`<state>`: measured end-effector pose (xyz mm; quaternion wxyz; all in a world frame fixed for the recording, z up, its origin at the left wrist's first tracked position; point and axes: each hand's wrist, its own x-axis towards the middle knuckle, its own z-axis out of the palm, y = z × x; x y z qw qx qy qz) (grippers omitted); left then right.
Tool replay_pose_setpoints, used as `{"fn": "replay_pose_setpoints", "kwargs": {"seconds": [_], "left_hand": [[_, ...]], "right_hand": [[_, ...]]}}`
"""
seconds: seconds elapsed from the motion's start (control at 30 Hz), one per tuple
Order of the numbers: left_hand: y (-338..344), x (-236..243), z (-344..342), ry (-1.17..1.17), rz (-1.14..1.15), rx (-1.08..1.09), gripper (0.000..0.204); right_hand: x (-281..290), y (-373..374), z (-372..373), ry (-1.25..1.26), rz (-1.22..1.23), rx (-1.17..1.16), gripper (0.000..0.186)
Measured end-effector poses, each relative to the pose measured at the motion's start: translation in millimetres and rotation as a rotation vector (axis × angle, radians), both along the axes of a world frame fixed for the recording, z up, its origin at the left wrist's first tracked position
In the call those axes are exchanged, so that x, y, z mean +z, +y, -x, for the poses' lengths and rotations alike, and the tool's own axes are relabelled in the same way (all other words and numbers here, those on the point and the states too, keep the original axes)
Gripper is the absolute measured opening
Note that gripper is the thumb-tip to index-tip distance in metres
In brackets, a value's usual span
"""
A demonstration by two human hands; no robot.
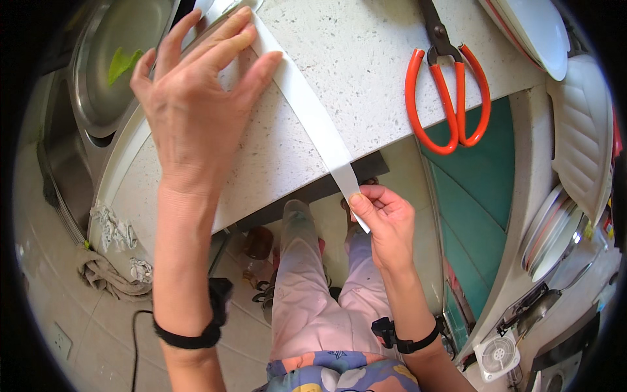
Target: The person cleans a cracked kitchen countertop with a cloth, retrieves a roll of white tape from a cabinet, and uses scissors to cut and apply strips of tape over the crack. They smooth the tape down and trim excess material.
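A long white strip [308, 112], like tape or paper, runs slantwise across the speckled countertop [366, 72] and past its front edge. My right hand [390, 222] pinches the strip's near end between thumb and fingers, just off the counter. At the strip's far end lies my left hand [196, 98], palm down with its fingers stretched and apart. Its thumb and forefinger touch or nearly touch the strip; whether they press it cannot be told. Beyond those fingertips a white object [219, 8] shows only in part. Scissors [447, 85] with red-orange handles lie to the right, handles jutting over the edge.
A metal sink [83, 98] with a green leaf scrap [123, 65] is at the left. A grey cloth [108, 271] and crumpled white pieces [114, 228] lie below it. Plates [532, 29] and a white ribbed tray [581, 130] stand at the right, above more stacked plates [548, 228].
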<state>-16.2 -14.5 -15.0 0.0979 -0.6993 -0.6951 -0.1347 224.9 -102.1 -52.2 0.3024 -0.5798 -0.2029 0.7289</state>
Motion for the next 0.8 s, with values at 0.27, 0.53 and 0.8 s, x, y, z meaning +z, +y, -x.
{"fn": "replay_pose_setpoints", "kwargs": {"seconds": [0.27, 0.53, 0.8], "left_hand": [[-11.1, 8.6, -23.6, -0.02, 0.168, 0.08, 0.087], [-16.2, 12.7, -40.1, -0.196, 0.361, 0.092, 0.137], [-16.8, 15.6, -39.6, -0.22, 0.445, 0.139, 0.141]], "right_hand": [[-14.8, 0.5, 0.5, -0.002, -0.054, -0.016, 0.016], [-20.9, 14.3, -7.1, 0.01, -0.04, 0.049, 0.065], [43.8, 27.5, -42.7, -0.398, -0.432, 0.328, 0.024]]}}
